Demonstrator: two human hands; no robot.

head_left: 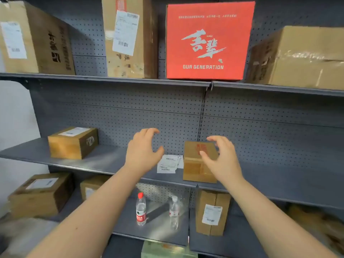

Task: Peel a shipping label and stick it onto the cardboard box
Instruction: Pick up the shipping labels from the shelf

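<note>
Both hands hovered empty, fingers spread: the left hand (142,151) just left of the cardboard box (200,162), the right hand (220,159) over it. The shipping labels (168,163) lay stacked against the box's left side; several might lift together.

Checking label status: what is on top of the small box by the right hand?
The small box shows a red printed mark on top and no white label; the right hand covers its right part. Loose labels lie beside it.
</note>
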